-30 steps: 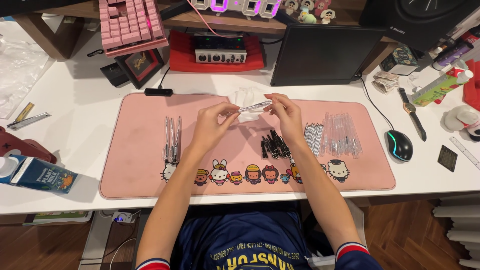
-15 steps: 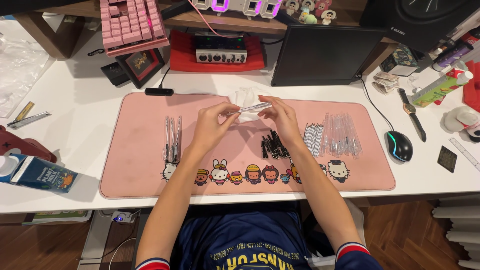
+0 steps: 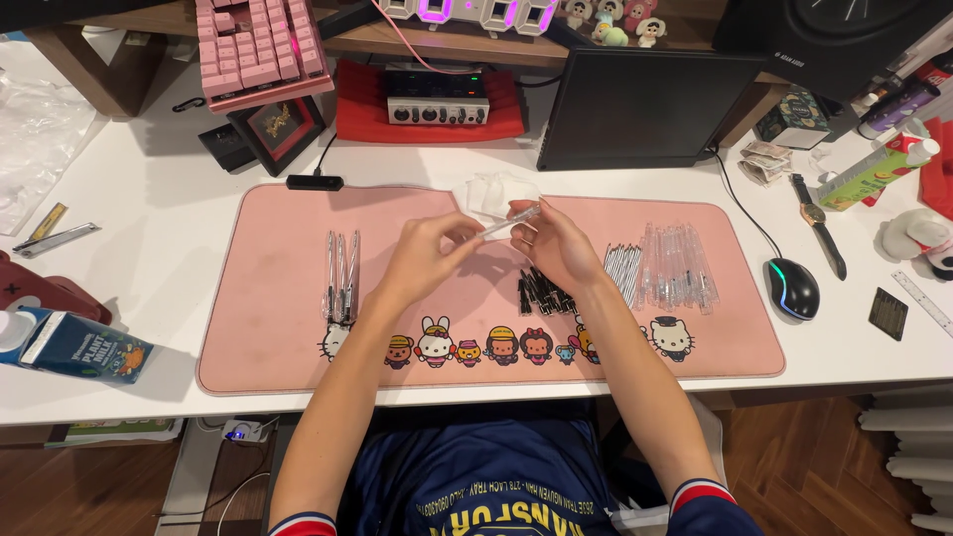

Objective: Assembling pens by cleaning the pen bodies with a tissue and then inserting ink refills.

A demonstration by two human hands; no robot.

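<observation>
Both hands meet above the middle of a pink desk mat (image 3: 278, 328). My left hand (image 3: 425, 256) and my right hand (image 3: 552, 243) pinch the two ends of one clear pen barrel (image 3: 508, 220), held nearly level and tilted up to the right. On the mat's left lie a few finished clear pens (image 3: 340, 275) side by side. By my right wrist sits a heap of small black pen parts (image 3: 541, 293). Further right are thin refills (image 3: 622, 266) and a row of several empty clear barrels (image 3: 677, 266).
A clear plastic bag (image 3: 493, 192) lies behind my hands. A dark monitor (image 3: 640, 111), a black mouse (image 3: 792, 288), a wristwatch (image 3: 818, 223), a pink keyboard (image 3: 256, 45) and a carton (image 3: 74, 345) ring the mat on the white desk (image 3: 169, 208).
My hands have stayed in nearly the same spot, with only small finger shifts on the clear barrel. The piles on the mat have not moved.
</observation>
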